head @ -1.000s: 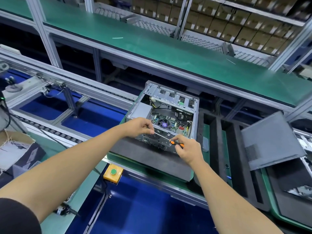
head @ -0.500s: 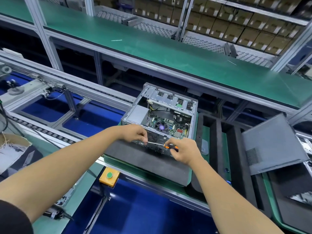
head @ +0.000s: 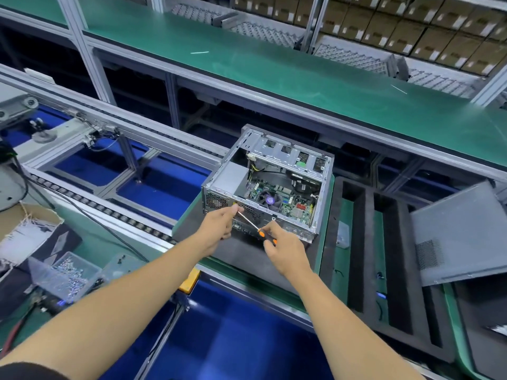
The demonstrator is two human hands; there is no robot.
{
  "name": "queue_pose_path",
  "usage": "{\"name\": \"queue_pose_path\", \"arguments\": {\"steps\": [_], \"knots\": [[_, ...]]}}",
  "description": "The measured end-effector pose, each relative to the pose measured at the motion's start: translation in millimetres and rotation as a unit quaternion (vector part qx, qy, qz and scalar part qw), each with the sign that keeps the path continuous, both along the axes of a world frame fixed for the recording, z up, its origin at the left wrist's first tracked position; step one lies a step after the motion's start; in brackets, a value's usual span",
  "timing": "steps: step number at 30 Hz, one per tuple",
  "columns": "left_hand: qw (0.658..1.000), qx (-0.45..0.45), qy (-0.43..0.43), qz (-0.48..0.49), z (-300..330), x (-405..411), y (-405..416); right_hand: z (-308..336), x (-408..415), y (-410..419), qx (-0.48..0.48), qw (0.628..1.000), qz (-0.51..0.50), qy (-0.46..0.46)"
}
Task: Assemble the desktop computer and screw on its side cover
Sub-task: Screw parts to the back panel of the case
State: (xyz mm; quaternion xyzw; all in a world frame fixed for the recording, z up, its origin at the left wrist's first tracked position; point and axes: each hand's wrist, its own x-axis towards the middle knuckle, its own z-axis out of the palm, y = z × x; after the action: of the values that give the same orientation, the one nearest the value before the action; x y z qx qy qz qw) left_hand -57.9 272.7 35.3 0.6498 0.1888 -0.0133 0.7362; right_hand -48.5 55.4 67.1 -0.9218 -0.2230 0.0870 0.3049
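Screwing at near wall of open computer case (head: pixel 267 182). Right hand (head: pixel 285 249) fingers pinching screwdriver (head: pixel 256 228); left hand (head: pixel 219 224) fingers curled at tip. Side cover (head: pixel 461 234) waiting, far right: probably next to fit.

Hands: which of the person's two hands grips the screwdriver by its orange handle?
The right hand grips the orange handle of the screwdriver; the left hand is at the shaft's far tip instead.
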Motion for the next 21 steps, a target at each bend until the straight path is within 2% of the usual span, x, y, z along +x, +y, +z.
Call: {"name": "queue_pose_path", "arguments": {"steps": [4, 8, 14, 18, 21], "knots": [[0.992, -0.086, 0.018, 0.085, -11, 0, -7, -12, -21, 31, 0.048, 0.995, -0.052, 0.074], [0.991, -0.08, 0.055, 0.094, -13, 7, 6, -24, -39, 69, 0.117, 0.975, -0.13, 0.139], [0.996, -0.011, 0.09, 0.016, -7, 28, 29, -32, -49, 120, 0.294, 0.882, -0.281, 0.236], [0.993, 0.04, 0.101, -0.043, -9, 36, 42, -39, -52, 144, 0.347, 0.821, -0.361, 0.276], [0.991, 0.061, 0.09, -0.071, -14, 41, 50, -42, -52, 157, 0.362, 0.798, -0.395, 0.277]]}}
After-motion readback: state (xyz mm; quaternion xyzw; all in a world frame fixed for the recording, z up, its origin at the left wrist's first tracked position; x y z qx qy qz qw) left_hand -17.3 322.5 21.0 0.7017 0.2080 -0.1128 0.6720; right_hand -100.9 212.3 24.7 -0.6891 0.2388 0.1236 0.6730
